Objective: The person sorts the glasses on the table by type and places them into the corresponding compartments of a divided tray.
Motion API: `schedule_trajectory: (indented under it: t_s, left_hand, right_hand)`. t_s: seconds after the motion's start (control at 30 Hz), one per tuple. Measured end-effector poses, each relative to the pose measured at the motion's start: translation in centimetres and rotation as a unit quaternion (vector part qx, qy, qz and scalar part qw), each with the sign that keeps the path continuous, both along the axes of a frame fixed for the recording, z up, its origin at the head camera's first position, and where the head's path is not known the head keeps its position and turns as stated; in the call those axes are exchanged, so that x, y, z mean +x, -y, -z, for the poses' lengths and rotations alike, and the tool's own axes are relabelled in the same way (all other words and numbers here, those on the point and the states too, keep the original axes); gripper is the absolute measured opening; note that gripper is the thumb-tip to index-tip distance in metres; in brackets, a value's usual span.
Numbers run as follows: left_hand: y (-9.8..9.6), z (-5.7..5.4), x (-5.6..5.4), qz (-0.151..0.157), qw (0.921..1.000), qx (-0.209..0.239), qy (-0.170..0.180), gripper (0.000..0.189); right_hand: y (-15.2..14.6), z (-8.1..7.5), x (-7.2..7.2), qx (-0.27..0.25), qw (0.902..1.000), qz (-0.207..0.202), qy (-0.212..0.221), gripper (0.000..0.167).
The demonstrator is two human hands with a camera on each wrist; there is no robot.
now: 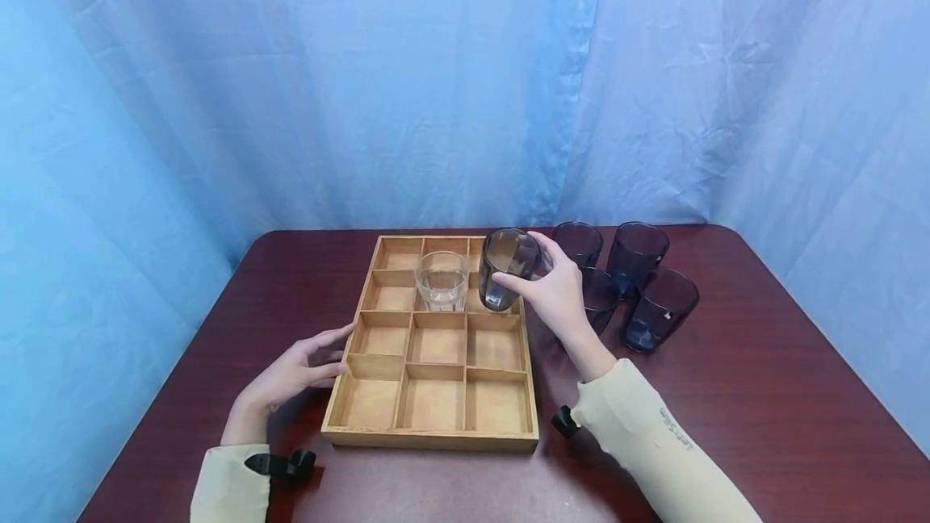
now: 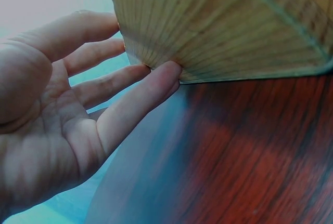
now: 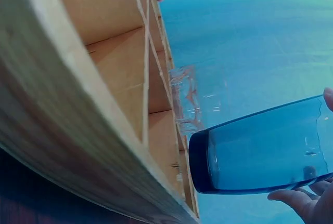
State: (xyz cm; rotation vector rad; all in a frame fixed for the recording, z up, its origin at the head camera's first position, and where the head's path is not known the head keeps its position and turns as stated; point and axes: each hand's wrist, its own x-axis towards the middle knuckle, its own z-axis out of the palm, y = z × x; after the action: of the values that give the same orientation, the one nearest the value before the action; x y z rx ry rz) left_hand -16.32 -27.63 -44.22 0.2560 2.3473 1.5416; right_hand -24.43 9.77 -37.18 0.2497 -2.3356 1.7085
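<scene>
Dark glass (image 1: 500, 253) is held up over the wooden tray (image 1: 430, 441) right now, above the right-hand column toward the back. The right hand (image 1: 558, 297) has a proper grasp on it near the rim, thumb on the near side, fingers round the other. From the right wrist view the base looks just clear of the tray, fwiw.

Left hand (image 1: 294, 370) isn't gripping anything, just loose fingers with the tips touching the tray's left side wall.

The tray's a grid, three across and four deep. A clear glass (image 1: 441, 281) stands in the middle column, second row from the back, right beside the dark one.

Off to the right there are four more dark glasses (image 1: 659, 305) bunched close together on the reddish-brown table (image 1: 770, 378). Pale blue curtains (image 1: 436, 103) hang behind it all. Oh, and the person's wearing cream sleeves (image 1: 654, 434) with a black strap (image 1: 272, 465) on the left one.
</scene>
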Motion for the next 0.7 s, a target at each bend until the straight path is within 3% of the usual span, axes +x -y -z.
schedule_trajectory:
  t_s: [0.37,0.7]
  left_hand:
    - [-0.1,-0.2,0.0,-0.003,1.0000,0.001,0.001,0.070]
    - [-0.1,-0.3,0.1,-0.002,1.0000,0.003,0.003,0.070]
  right_hand:
    - [0.7,0.6,-0.8,0.061,0.9972,0.040,0.018,0.082]
    - [1.0,1.1,-1.4,0.095,0.9933,0.030,0.059,0.087]
